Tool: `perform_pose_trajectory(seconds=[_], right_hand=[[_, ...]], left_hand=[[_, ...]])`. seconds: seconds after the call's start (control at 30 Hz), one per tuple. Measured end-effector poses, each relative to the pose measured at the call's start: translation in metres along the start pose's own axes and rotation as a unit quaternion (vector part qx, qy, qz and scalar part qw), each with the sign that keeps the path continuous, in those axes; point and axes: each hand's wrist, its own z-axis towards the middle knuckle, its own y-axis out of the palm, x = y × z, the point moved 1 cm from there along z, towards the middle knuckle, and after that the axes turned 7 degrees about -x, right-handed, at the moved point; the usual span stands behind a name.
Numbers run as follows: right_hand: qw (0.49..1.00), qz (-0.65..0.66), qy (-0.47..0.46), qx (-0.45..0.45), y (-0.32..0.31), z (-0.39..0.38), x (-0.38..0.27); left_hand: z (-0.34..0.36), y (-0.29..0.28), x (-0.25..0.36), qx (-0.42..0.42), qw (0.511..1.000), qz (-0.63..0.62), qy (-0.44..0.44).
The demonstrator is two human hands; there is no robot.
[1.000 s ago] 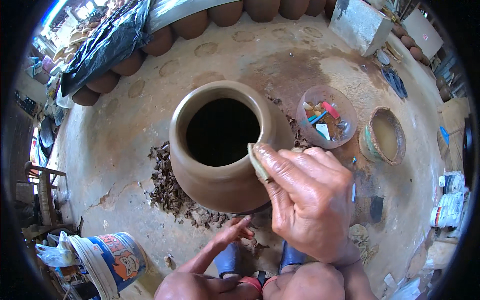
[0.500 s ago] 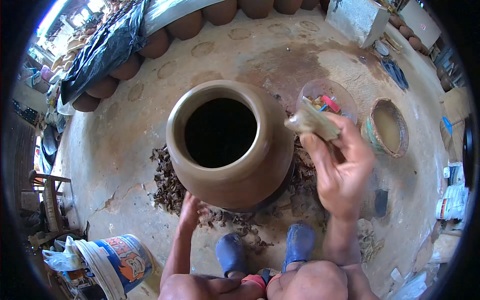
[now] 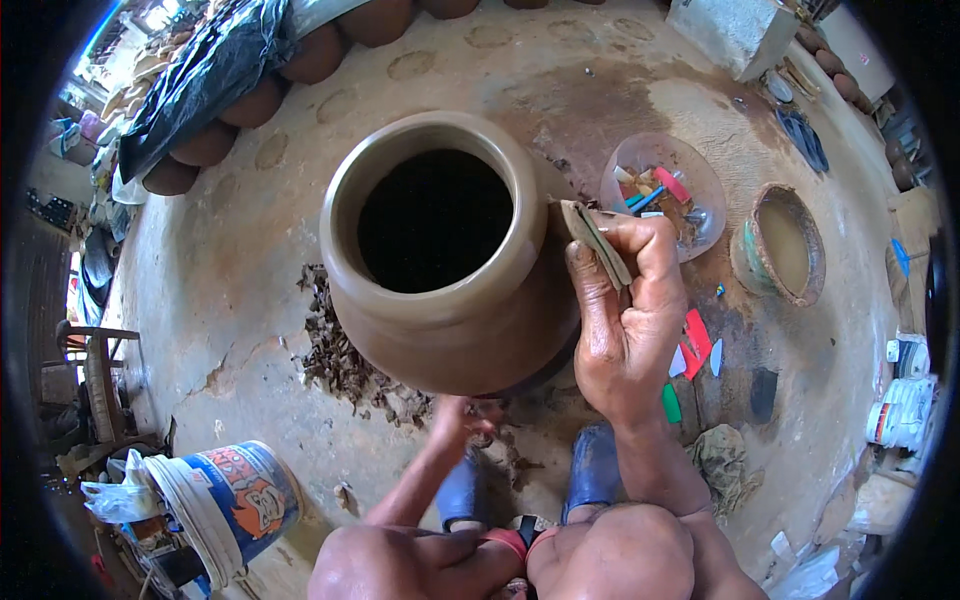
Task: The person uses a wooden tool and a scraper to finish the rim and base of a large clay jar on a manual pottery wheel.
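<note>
A large round clay pot with a thick smooth rim stands in front of me, its inside dark. My right hand pinches a folded, flat greenish-brown strip between thumb and fingers. The strip's upper end is at the pot's right shoulder, just below the rim; whether it touches the clay I cannot tell. Low at the pot's near side is my left hand, its fingers apart, slightly blurred and holding nothing; the pot's belly hides whatever its fingertips may touch.
Clay shavings lie around the pot's base. To the right are a clear bowl of small tools, a tub of murky water, red plastic pieces and a rag. A white bucket stands at left; several pots line the back.
My right hand has come down and left, bringing the folded strip to the pot's shoulder. My left hand has shifted right along the pot's near side. The view has moved slightly.
</note>
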Motion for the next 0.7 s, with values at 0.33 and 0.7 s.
perform_pose_trajectory(seconds=[0.33,0.7], right_hand=[[0.999,-0.011,-0.027,0.029,-0.008,-0.018,0.003],[0.999,0.002,-0.030,-0.015,0.001,-0.027,-0.010]], left_hand=[[0.004,0.029,-0.005,0.017,0.996,0.036,-0.077],[0.020,-0.006,0.011,0.181,0.977,-0.075,0.084]])
